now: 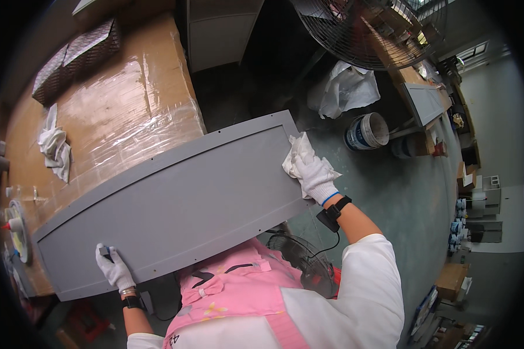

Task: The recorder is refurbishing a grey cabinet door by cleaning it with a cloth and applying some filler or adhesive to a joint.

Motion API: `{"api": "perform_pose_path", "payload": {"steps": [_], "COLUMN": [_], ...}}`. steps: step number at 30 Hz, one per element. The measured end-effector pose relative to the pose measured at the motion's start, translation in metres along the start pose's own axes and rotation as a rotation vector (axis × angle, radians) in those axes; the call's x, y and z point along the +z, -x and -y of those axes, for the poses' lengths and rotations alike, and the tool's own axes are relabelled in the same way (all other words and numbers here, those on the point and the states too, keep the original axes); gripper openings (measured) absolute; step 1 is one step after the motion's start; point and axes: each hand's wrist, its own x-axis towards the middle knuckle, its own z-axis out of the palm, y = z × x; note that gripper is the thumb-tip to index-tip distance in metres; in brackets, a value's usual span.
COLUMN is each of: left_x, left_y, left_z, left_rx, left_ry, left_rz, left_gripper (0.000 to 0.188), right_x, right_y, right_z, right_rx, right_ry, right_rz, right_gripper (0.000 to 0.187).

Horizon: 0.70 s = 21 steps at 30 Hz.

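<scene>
A long grey panel (186, 198) with a raised border and small dark holes along its edges lies across the table in front of me. My right hand (317, 177), in a white knitted glove, presses a crumpled white cloth (300, 148) against the panel's right end, fingers closed over it. Over the panel's near left part is my left hand (114, 269), also gloved in white. Its fingers are curled around a small dark object (105, 252), mostly hidden, whose kind I cannot make out.
Plastic film covers the brown table (128, 87), which bears another white rag (55, 148) and a woven basket (78, 55). A large caged fan (367, 29) stands at the far right, above a white bucket (367, 131) and a white sack (346, 90). Another fan (303, 259) is close beside me.
</scene>
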Motion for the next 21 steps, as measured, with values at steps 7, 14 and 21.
{"api": "perform_pose_path", "payload": {"steps": [7, 14, 21], "left_x": [0.003, -0.002, 0.004], "left_y": [-0.005, -0.004, -0.007], "left_z": [-0.003, -0.003, -0.005], "left_rx": [-0.032, -0.016, 0.003], "left_ry": [0.063, 0.009, 0.04], "left_rz": [0.019, 0.022, 0.036], "left_gripper": [0.042, 0.042, 0.043], "right_x": [0.005, 0.017, -0.072], "right_y": [-0.07, -0.021, 0.103], "right_z": [0.005, 0.005, -0.011], "right_rx": [0.195, 0.154, 0.289], "right_ry": [-0.013, -0.184, -0.198], "right_rz": [0.119, 0.038, 0.669], "right_gripper": [0.023, 0.02, 0.035]}}
